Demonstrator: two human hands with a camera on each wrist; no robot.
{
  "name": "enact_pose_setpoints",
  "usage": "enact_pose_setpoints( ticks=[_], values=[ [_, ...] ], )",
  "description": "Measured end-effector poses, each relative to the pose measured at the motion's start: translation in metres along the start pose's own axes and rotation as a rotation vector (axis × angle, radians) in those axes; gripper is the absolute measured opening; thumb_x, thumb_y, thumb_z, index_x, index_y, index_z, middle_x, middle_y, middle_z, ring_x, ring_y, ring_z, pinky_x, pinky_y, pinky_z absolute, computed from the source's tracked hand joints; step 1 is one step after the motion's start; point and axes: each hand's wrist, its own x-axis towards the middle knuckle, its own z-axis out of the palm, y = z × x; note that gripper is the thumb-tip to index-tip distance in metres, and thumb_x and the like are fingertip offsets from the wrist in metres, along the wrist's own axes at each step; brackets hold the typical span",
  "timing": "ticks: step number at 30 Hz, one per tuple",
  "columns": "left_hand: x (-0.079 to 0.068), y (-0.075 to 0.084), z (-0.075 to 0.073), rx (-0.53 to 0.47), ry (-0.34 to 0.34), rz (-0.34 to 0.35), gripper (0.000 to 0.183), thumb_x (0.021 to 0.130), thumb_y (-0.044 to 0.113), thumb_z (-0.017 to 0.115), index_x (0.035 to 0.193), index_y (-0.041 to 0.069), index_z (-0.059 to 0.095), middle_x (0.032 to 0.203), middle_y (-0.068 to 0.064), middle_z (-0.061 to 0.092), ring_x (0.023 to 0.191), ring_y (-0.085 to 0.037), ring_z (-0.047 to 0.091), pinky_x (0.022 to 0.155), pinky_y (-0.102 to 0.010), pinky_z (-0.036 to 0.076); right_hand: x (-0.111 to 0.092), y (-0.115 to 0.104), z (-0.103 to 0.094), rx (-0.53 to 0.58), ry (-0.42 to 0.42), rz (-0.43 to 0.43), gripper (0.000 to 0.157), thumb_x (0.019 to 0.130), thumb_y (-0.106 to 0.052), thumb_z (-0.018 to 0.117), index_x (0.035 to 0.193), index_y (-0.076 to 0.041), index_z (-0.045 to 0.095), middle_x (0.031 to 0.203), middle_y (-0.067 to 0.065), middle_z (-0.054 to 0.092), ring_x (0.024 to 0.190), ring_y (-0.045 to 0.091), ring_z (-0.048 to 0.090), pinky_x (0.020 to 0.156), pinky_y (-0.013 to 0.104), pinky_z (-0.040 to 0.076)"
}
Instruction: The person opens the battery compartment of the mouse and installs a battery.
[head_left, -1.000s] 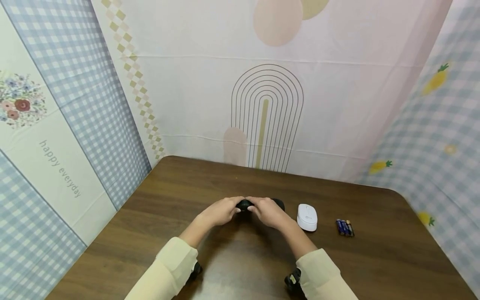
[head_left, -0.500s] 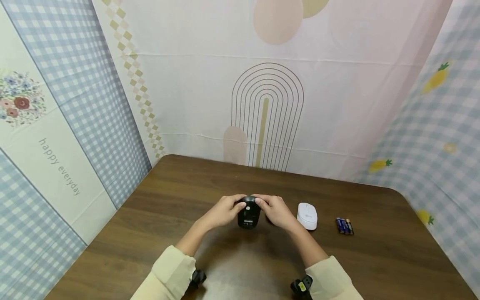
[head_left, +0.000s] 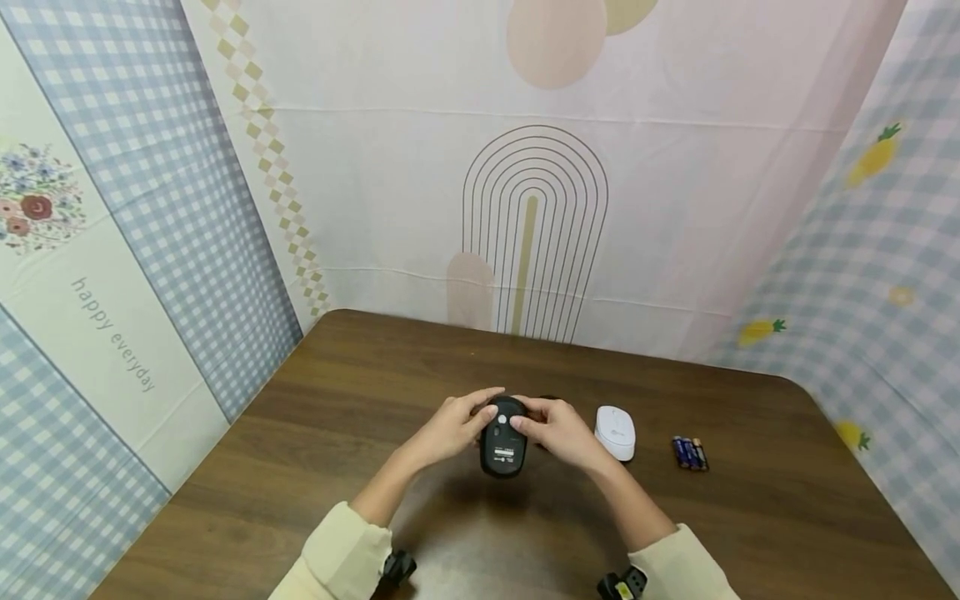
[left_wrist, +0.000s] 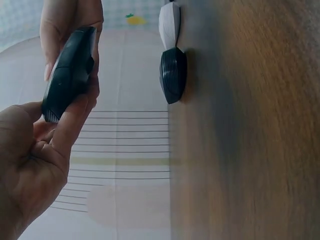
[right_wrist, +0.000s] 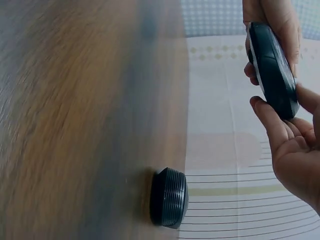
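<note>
Both hands hold a black computer mouse (head_left: 504, 450) above the table, its flat underside with a pale label turned toward the head camera. My left hand (head_left: 448, 429) pinches its left side near the far end, thumb on the underside. On the other side, my right hand (head_left: 564, 433) grips it the same way, thumb over the underside. From the left wrist, the mouse (left_wrist: 70, 75) appears edge-on between the fingers of both hands. A second black mouse (right_wrist: 169, 197) with ribbed sides rests on the table, mostly hidden behind the right hand in the head view.
A white mouse (head_left: 615, 433) sits on the wooden table (head_left: 360, 358) to the right of the right hand. Farther right lie several small batteries (head_left: 690, 453) side by side. Patterned cloth (head_left: 390, 208) hangs behind the table and at both sides.
The mouse has tilted up so its underside, hidden a second ago, now faces the head camera. Both hands have turned with it, thumbs moving onto the underside, and shifted slightly right.
</note>
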Motion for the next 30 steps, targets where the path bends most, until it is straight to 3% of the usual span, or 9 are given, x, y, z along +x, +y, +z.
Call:
enact_pose_setpoints(
  ticks=[3,6,10,17,30],
  values=[
    [-0.002,0.002,0.001,-0.007,0.0,-0.022,0.037,0.098,0.015,0.046,0.133,0.003,0.048,0.094,-0.017,0.065,0.061,-0.022,0.06,0.054,-0.034,0.054,-0.004,-0.002,-0.001,0.084,-0.072,-0.017,0.053,0.087,-0.016,0.065,0.133,0.003,0.046,0.105,0.016,0.065,0.088,0.021,0.063,0.071,0.032,0.055],
    [-0.005,0.003,0.002,-0.059,-0.003,-0.052,0.036,0.098,0.015,0.046,0.132,0.003,0.049,0.107,-0.019,0.062,0.061,-0.018,0.062,0.057,-0.039,0.056,-0.007,-0.003,-0.001,0.16,-0.112,-0.033,0.057,0.085,-0.01,0.067,0.133,0.007,0.042,0.113,0.021,0.061,0.104,0.025,0.059,0.08,0.03,0.053],
    [-0.008,0.003,0.002,-0.147,-0.033,-0.083,0.036,0.099,0.016,0.044,0.132,0.002,0.05,0.108,-0.02,0.062,0.065,-0.015,0.064,0.061,-0.047,0.056,-0.011,-0.004,0.0,0.182,-0.12,-0.014,0.058,0.084,-0.009,0.068,0.132,0.01,0.042,0.112,0.022,0.061,0.105,0.027,0.059,0.08,0.029,0.053],
    [-0.014,0.006,0.0,-0.264,-0.117,-0.152,0.039,0.094,0.018,0.055,0.131,0.006,0.051,0.104,-0.012,0.064,0.076,-0.016,0.064,0.067,-0.046,0.055,-0.018,-0.01,0.001,0.184,-0.148,0.007,0.056,0.085,-0.009,0.066,0.131,0.013,0.042,0.11,0.023,0.062,0.102,0.027,0.06,0.079,0.028,0.053],
    [-0.018,0.007,-0.004,-0.316,-0.17,-0.158,0.038,0.092,0.013,0.058,0.129,0.005,0.052,0.1,-0.012,0.064,0.077,-0.016,0.064,0.065,-0.04,0.057,-0.017,-0.009,0.007,0.199,-0.154,0.009,0.053,0.085,-0.008,0.066,0.128,0.015,0.044,0.11,0.024,0.061,0.104,0.027,0.059,0.081,0.029,0.053]
  ],
)
